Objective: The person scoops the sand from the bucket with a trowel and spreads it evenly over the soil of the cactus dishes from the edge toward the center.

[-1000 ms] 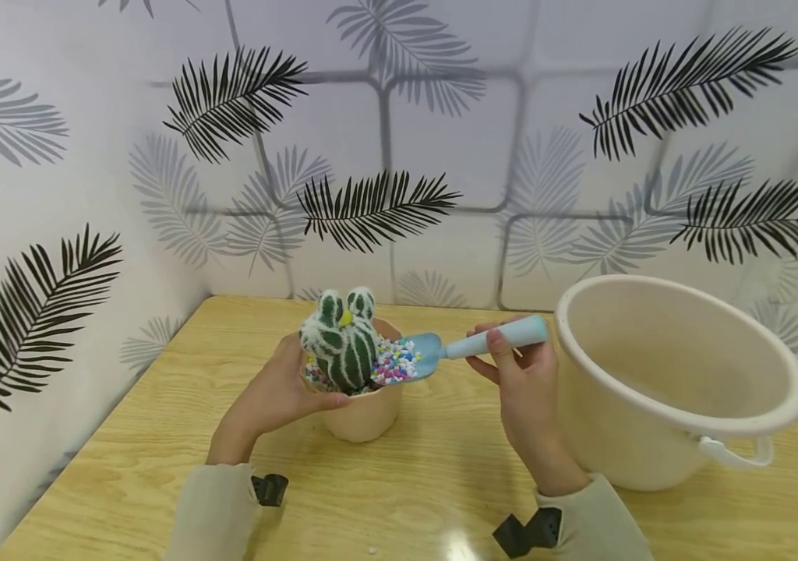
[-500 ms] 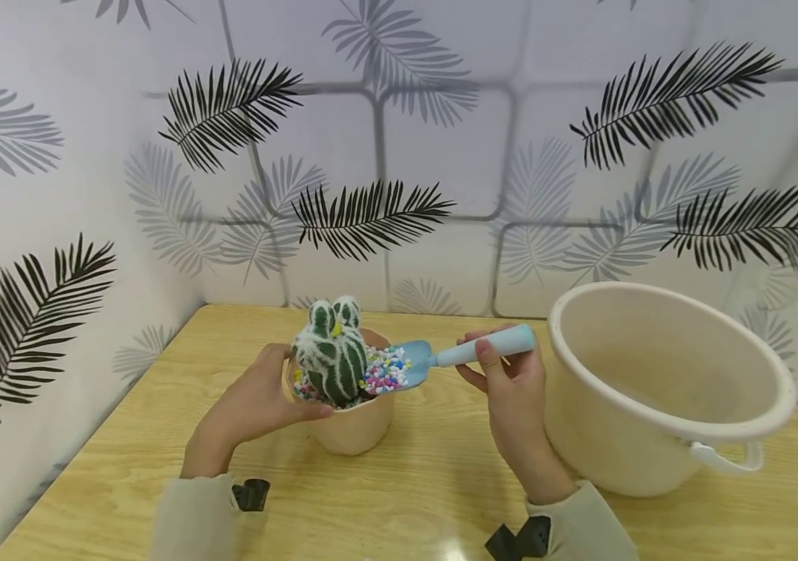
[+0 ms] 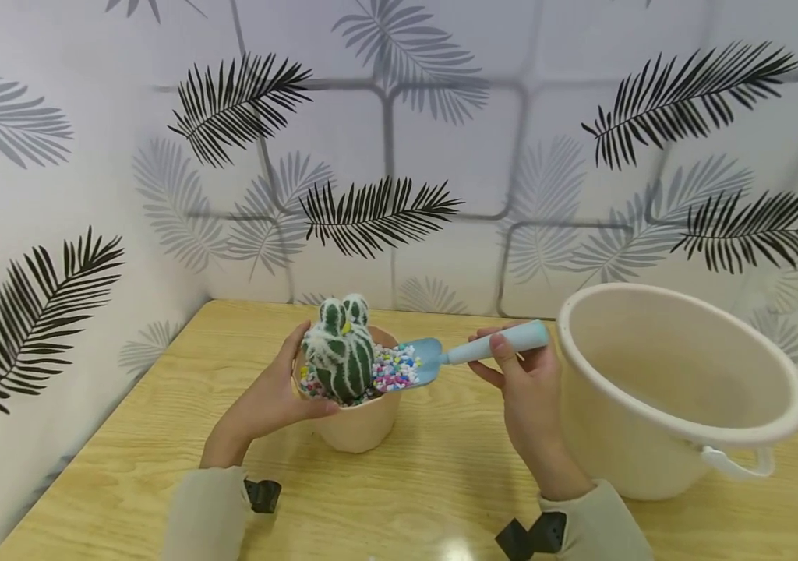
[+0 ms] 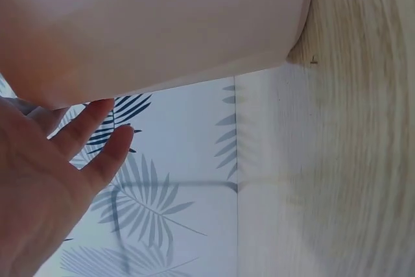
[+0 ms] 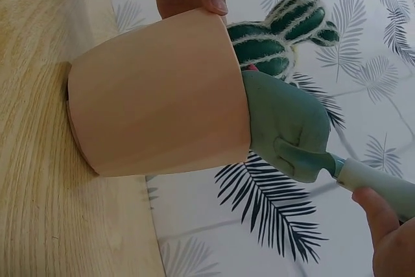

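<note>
A green cactus (image 3: pixel 343 362) with white fuzz and a small yellow spot stands in a pale peach flowerpot (image 3: pixel 357 430) on the table. My left hand (image 3: pixel 274 407) holds the pot from the left, thumb at the front rim; in the left wrist view its fingers (image 4: pixel 110 154) reach toward the pot's side. My right hand (image 3: pixel 531 393) grips the light blue handle of a small trowel (image 3: pixel 429 358). The trowel's blade rests over the right rim, tip close to the cactus. Multicoloured pebbles (image 3: pixel 397 368) lie on the blade, and more surround the cactus base.
A large cream bucket (image 3: pixel 630 436) with a white side handle (image 3: pixel 736 461) stands to the right, close beside my right hand. The wooden table (image 3: pixel 434 483) meets a leaf-patterned wall (image 3: pixel 441 257) at the back and left.
The head view has shifted slightly. Hands, pot and trowel keep nearly the same positions, with pebbles still on the blade.
</note>
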### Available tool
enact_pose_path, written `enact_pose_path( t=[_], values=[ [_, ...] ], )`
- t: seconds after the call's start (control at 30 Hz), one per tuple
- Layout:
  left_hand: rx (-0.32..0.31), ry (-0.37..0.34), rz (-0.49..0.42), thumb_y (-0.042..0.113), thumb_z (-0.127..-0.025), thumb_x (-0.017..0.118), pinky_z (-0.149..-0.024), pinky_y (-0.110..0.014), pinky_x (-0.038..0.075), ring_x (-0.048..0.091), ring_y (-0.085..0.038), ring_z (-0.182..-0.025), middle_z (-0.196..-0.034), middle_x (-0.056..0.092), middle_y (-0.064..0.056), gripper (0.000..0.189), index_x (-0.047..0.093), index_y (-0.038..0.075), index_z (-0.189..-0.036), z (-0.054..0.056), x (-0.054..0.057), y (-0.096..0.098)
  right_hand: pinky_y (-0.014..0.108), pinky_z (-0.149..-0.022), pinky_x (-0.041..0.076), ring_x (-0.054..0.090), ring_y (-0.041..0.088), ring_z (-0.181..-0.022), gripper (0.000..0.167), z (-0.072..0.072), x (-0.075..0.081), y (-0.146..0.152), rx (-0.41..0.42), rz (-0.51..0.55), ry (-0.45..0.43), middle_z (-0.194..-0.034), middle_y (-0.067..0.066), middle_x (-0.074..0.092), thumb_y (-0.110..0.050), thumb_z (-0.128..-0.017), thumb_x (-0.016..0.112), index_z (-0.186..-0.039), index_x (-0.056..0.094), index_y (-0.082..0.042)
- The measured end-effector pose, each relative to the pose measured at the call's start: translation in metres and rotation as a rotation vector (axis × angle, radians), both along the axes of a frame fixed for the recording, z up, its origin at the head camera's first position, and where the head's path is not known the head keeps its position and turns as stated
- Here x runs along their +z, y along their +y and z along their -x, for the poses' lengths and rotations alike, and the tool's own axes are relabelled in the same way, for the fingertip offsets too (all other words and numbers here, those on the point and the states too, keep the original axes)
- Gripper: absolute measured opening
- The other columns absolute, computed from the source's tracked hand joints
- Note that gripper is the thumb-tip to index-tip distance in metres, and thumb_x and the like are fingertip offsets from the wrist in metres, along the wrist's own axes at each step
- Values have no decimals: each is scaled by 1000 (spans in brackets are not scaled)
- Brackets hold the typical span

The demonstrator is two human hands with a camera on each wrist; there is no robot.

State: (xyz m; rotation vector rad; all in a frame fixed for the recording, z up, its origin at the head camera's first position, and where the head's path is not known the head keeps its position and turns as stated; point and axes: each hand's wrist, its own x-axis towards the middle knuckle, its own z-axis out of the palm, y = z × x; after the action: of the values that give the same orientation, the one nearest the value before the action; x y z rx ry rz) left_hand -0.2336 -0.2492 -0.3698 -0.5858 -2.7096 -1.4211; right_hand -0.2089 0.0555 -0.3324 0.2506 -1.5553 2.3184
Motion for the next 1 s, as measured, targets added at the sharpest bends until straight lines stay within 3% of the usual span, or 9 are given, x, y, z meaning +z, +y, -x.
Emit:
enact_pose_path(
  t=[0.27,0.47,0.7,0.87,1.0],
  values=[
    [-28,47,-8,26,-71,84,-104,-54,37,47,-33,-125,-142,41,-15,106,16,12,-151,2,5,3,28,-72,58,69,13,-89,9,-1,-2,-2,15,14,13,-90,-2,67,-2,-96,52,-96,49,-10],
    [44,116,92,33,-67,86,-103,-55,37,42,-35,-126,-138,41,-18,99,29,5,-144,-3,8,7,27,-72,58,68,11,-89,9,-1,-1,3,9,14,1,-89,-2,67,-2,-96,52,-95,49,-11],
    [5,102,51,27,-71,84,-103,-56,37,45,-37,-127,-143,38,-20,103,20,8,-149,0,6,5,29,-73,58,68,12,-89,8,0,0,2,10,-10,26,-90,-1,66,-2,-96,52,-96,49,-9],
    [40,87,86,35,-70,84,-102,-56,38,47,-36,-125,-142,42,-17,106,19,11,-150,-1,6,5,28,-72,58,68,12,-89,8,0,1,3,-16,-35,37,-89,-2,67,-2,-96,52,-95,50,-10],
    [61,121,121,38,-68,85,-102,-56,38,45,-36,-128,-142,43,-16,106,22,7,-148,-3,8,8,27,-72,58,67,11,-88,8,-1,3,5,-28,-33,40,-90,-2,66,-2,-96,51,-95,50,-10]
  ],
)
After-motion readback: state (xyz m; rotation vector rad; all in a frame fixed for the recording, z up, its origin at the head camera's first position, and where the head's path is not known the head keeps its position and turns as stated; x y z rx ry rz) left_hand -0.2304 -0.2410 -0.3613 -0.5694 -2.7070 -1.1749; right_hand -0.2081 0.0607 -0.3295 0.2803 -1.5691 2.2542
